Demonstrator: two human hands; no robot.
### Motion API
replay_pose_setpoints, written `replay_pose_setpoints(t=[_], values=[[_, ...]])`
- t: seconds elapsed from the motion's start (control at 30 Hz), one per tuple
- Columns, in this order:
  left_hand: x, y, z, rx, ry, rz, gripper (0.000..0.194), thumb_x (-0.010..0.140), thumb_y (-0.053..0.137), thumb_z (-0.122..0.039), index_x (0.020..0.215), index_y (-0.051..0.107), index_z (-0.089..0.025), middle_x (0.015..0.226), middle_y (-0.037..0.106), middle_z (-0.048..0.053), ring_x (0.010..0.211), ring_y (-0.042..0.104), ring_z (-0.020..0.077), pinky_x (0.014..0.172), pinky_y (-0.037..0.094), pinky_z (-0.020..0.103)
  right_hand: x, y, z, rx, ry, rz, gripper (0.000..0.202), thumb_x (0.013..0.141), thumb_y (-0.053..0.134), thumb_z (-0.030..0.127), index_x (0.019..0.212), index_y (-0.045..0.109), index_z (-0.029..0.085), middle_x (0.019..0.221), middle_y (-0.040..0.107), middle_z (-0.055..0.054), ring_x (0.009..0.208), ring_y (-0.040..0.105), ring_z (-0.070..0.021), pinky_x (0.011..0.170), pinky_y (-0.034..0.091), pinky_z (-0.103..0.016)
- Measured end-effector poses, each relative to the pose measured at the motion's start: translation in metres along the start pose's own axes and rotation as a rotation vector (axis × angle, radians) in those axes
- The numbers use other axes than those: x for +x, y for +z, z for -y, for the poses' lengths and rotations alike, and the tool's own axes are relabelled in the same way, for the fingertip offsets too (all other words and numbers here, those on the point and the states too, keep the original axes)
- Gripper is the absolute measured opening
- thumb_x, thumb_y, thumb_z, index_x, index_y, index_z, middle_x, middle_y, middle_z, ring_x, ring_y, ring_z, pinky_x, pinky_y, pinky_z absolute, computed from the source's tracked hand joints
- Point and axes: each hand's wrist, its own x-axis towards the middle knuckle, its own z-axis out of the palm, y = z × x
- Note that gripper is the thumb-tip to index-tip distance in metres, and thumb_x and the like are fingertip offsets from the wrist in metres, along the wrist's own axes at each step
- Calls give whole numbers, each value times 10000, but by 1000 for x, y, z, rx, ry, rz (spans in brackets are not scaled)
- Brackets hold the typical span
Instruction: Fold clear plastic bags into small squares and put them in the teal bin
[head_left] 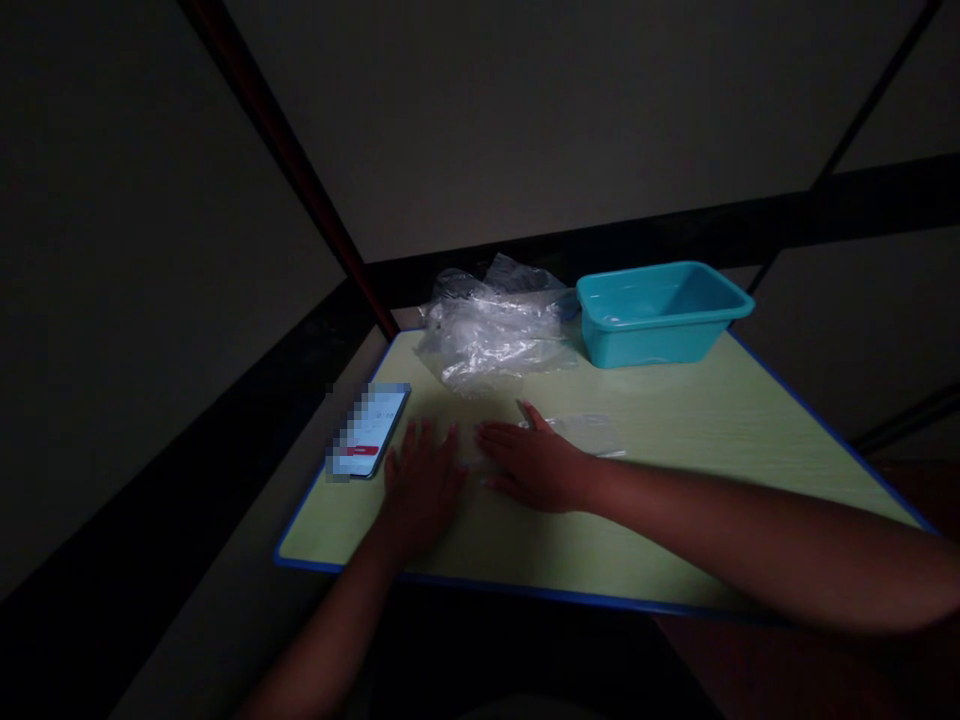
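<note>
Head view, mid-frame: apparently smoothing clear film [589,435] with left hand [424,492] spread, right hand [536,465] flat; next, likely, even pressure.

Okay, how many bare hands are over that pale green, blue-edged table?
2. The left hand is beside the rectangular smartphone with a lit screen; the right hand overlaps a flat, clear plastic piece. No others show.

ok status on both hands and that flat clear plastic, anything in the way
Left hand open, fingers spread, phone close by. Right hand overlapping flat clear plastic, grip unclear. Crumpled plastic and turquoise bin beyond, not blocking.
</note>
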Motion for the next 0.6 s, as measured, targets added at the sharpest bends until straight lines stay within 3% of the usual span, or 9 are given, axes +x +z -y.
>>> replay_pose_setpoints(t=[0.37, 0.6], values=[[-3, 3, -2, -1, -76, -41, 563, 1002, 289, -414, 1485, 334, -128, 1551, 246, 233, 1448, 115, 406, 1081, 247, 635, 0, 0, 0, 1, 13, 1, 513, 966, 458, 380, 1412, 438, 125, 1485, 403, -166, 1381, 364, -272, 1137, 19, -623], [-1, 15, 3, 6, -49, -135, 574, 990, 328, -445, 1458, 384, -118, 1522, 319, 230, 1444, 155, 401, 1067, 309, 601, 1, 1, -3, -31, -34, 3, 565, 974, 420, 360, 1482, 316, 137, 1546, 291, -134, 1424, 278, -251, 1145, -20, -600]])
